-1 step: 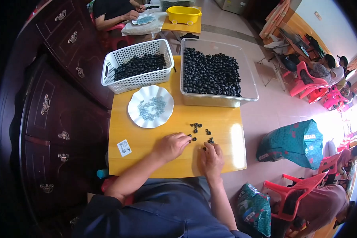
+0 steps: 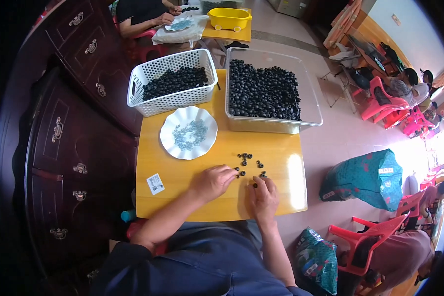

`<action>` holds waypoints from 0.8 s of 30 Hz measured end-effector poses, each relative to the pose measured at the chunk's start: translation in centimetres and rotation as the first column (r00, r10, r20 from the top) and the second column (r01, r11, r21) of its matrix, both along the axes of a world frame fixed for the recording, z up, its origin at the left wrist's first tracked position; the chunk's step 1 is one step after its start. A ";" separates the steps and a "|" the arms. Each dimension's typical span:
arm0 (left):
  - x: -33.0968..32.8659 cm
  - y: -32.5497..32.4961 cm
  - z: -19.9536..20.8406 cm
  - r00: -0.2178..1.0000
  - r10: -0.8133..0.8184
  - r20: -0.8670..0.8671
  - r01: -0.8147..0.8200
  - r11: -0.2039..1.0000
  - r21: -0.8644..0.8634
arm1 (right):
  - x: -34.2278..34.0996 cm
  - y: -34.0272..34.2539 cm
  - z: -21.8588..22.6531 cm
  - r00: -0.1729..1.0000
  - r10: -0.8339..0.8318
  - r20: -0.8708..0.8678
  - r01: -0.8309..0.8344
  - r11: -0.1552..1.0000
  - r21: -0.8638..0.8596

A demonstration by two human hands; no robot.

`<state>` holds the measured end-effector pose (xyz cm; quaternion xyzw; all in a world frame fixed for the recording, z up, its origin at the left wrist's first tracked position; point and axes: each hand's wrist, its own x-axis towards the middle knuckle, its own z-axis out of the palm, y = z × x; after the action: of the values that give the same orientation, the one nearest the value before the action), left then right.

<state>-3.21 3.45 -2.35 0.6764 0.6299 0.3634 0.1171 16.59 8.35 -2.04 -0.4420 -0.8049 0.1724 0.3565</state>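
My left hand [image 2: 216, 179] rests over the yellow table, its fingers pinched together at a small black part near the fingertips. Close by on the right is my right hand [image 2: 265, 196], with curled fingers closed on a small black ring-shaped part [image 2: 255, 185]. Several loose black ring-shaped parts [image 2: 244, 163] lie just beyond my fingertips. A white scalloped plate [image 2: 167, 139] holding small clear pieces [image 2: 190, 134] sits farther left. Behind it stand a white perforated basket [image 2: 170, 102] and a clear plastic bin [image 2: 261, 125], both holding many black parts.
A white printed card [image 2: 156, 184] lies at the table's left. Dark wooden drawers [image 2: 59, 163] flank that side. Green bags [image 2: 362, 178] and red chairs [image 2: 375, 237] stand to the right. Across the far table [image 2: 227, 33], another person's hands [image 2: 165, 18] work beside a yellow tub [image 2: 229, 18].
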 end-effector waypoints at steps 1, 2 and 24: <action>-0.3 -0.3 0.4 0.997 0.020 0.077 -0.023 0.999 0.036 | -0.3 0.3 0.1 0.998 0.050 0.024 -0.052 0.994 0.099; -0.9 -0.5 0.6 0.997 0.028 0.070 -0.030 0.999 0.035 | -0.6 0.5 0.2 0.998 0.057 0.016 -0.058 0.994 0.097; -13.2 0.9 1.4 0.940 0.205 -0.273 -0.271 0.935 -0.229 | -4.8 4.1 -0.3 0.959 0.122 0.257 -0.136 0.990 0.038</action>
<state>-16.39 4.33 -0.94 0.6125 0.7598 0.2020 0.0819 11.83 12.43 -2.38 -0.3970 -0.8755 0.1149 0.2503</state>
